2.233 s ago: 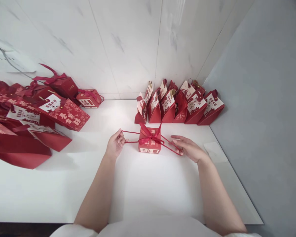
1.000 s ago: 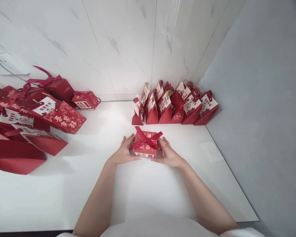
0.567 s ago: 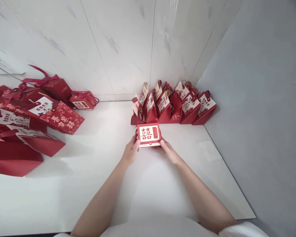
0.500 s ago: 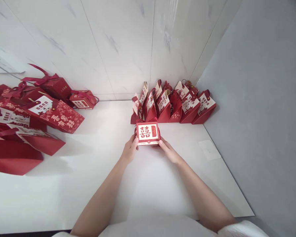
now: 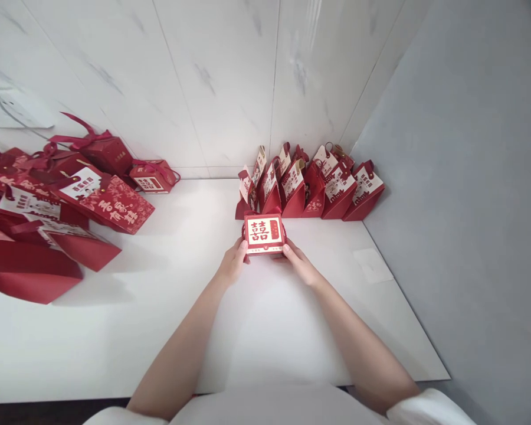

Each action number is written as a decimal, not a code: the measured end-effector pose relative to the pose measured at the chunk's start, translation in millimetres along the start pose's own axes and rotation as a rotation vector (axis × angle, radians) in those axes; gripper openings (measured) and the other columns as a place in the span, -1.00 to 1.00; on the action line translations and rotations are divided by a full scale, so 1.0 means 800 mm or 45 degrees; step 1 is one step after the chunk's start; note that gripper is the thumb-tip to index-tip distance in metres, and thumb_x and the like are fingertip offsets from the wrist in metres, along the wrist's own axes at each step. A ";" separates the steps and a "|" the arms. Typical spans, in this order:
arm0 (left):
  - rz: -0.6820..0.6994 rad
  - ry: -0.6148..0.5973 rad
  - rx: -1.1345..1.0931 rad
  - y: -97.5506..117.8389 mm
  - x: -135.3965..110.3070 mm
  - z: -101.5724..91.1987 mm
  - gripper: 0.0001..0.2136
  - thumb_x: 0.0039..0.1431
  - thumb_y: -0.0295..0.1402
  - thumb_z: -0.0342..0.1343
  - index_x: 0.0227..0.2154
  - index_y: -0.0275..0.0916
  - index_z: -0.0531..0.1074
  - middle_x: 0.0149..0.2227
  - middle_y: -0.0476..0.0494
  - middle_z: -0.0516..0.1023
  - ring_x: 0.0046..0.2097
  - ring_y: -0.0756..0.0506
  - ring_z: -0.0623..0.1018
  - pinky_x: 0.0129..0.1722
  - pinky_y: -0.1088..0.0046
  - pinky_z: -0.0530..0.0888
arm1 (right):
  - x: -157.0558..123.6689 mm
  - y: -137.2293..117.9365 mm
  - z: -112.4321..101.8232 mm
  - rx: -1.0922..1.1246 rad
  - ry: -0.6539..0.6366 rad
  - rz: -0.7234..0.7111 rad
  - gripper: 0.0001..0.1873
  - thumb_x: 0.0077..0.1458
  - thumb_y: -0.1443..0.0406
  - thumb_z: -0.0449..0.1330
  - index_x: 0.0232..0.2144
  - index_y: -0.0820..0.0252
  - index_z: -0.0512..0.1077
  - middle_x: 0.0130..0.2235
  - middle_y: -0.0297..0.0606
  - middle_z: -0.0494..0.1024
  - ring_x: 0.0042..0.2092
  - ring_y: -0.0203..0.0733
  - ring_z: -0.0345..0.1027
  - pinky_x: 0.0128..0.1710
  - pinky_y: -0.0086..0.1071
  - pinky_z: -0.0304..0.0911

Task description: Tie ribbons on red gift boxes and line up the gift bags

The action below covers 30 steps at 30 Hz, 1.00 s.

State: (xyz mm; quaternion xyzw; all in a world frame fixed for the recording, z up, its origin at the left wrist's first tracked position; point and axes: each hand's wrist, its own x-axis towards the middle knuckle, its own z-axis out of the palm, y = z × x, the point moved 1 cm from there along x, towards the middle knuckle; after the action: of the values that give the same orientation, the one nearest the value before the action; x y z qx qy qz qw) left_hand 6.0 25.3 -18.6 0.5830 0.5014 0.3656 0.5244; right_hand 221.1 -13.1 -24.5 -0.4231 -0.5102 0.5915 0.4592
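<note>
A small red gift box [image 5: 264, 234] is tipped up so its white-framed face with a red double-happiness character points at me. My left hand [image 5: 233, 264] grips its left side and my right hand [image 5: 297, 264] grips its right side, fingers closed on it. The box sits low over the white table [image 5: 256, 330], just in front of a row of small red gift bags [image 5: 310, 189]. Its ribbon is mostly hidden behind the box.
Several larger red gift bags and boxes with ribbons lie piled at the left [image 5: 48, 218], one small ribboned box [image 5: 153, 176] among them. Marble-look walls stand behind, a grey wall on the right. A pale paper scrap [image 5: 372, 265] lies near the table's right edge.
Both hands let go of the red cord ends, closed on the box's sides and tipped it up so its printed face shows. They moved it slightly farther away, toward the row of bags.
</note>
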 end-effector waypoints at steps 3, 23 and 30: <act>0.005 -0.026 0.022 0.002 -0.001 -0.001 -0.55 0.27 0.04 -0.05 -0.10 -0.22 0.49 -0.45 -0.08 0.54 -0.40 -0.08 0.46 -0.30 0.41 0.34 | -0.001 -0.002 0.000 0.009 -0.003 0.010 -0.29 0.22 -0.13 0.06 0.32 -0.04 0.13 0.32 -0.23 0.25 0.26 0.08 0.23 0.12 -0.05 0.35; 0.033 -0.093 0.089 0.007 -0.006 -0.003 -0.47 0.32 0.05 -0.17 0.15 -0.17 0.35 -0.16 -0.16 0.58 -0.34 -0.07 0.49 -0.24 0.39 0.38 | -0.002 -0.001 -0.002 -0.048 0.021 0.034 -0.30 0.24 -0.12 0.05 0.32 -0.07 0.11 0.32 -0.27 0.26 0.31 0.08 0.15 0.20 -0.02 0.25; 0.006 -0.108 0.099 0.004 -0.006 -0.004 -0.40 0.29 0.11 -0.18 0.18 -0.19 0.32 -0.15 -0.18 0.59 -0.32 -0.09 0.49 -0.22 0.38 0.39 | -0.003 -0.002 -0.001 -0.025 0.015 0.033 -0.34 0.25 -0.09 0.06 0.31 -0.07 0.14 0.32 -0.27 0.26 0.30 0.09 0.16 0.19 -0.02 0.26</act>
State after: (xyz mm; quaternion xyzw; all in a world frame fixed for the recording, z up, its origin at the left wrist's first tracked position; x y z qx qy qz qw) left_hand 2.8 21.8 -14.2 0.6192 0.4910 0.3220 0.5214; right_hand 222.8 -14.8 -22.9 -0.4379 -0.5077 0.5897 0.4503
